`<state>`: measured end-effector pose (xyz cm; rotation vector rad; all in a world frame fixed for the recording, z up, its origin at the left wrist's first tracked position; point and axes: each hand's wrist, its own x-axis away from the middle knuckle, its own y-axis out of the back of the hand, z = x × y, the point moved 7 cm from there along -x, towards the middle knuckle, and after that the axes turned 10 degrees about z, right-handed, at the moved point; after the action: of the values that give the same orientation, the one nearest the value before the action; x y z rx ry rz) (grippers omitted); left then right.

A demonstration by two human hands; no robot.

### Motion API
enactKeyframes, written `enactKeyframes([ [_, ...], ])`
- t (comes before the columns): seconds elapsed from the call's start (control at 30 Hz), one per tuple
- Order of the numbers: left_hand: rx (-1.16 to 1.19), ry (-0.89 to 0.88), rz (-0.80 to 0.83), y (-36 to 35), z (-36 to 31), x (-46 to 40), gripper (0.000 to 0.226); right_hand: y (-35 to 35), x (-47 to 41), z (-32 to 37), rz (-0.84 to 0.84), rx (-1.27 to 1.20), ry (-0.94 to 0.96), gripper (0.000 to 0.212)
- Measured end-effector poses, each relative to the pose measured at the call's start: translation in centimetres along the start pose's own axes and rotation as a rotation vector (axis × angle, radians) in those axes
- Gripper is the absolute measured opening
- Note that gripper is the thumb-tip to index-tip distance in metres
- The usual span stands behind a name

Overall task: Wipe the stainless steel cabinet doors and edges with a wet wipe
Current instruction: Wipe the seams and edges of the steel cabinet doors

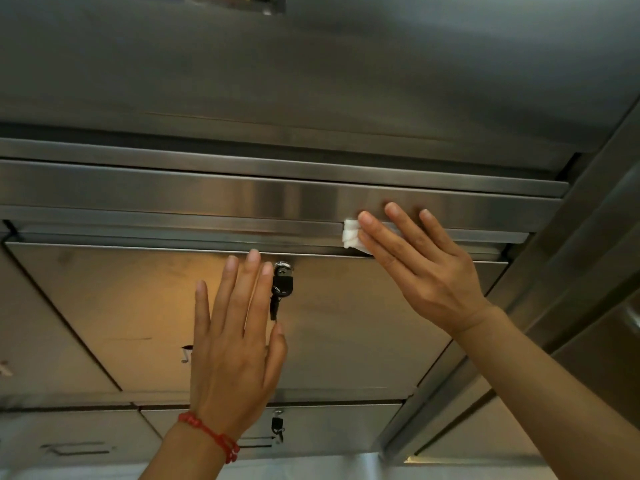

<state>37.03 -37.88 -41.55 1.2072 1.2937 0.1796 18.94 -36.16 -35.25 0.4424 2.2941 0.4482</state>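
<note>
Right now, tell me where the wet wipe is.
In the head view, the wet wipe sits right of centre, pressed under the right hand against the steel edge above the keyed door.

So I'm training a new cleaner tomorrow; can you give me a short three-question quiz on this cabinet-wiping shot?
1. True or false: the right hand presses the wet wipe against the steel edge above the cabinet door.
2. What hangs from the door's lock? A) a black key B) a padlock C) a towel
3. Fill in: the left hand rests flat on the door, and its wrist wears a red ____.

Key: 1 true; 2 A, the black key; 3 bracelet.
</note>
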Motion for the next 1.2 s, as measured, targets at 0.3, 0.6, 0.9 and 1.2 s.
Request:
enactKeyframes([
  [0.3,-0.05,-0.047,0.001,-0.9,-3.3,-1.9,0.056,0.0,2.2,-1.9,-0.001,0.0,-0.003,0.041],
  [0.6,-0.125,-0.012,-0.009,-1.8,-5.1,-2.3,0.054,-0.1,2.2,-2.1,-0.012,-0.007,0.029,0.045],
  [0.9,-0.125,-0.014,-0.027,-1.8,-5.1,-2.3,0.052,-0.2,2.5,-2.5,-0.025,0.005,0.029,0.044],
  [1.2,-0.123,-0.024,-0.01,-1.8,-5.0,-2.4,0.051,0.0,3.1,-2.9,-0.036,0.034,0.033,0.044],
])
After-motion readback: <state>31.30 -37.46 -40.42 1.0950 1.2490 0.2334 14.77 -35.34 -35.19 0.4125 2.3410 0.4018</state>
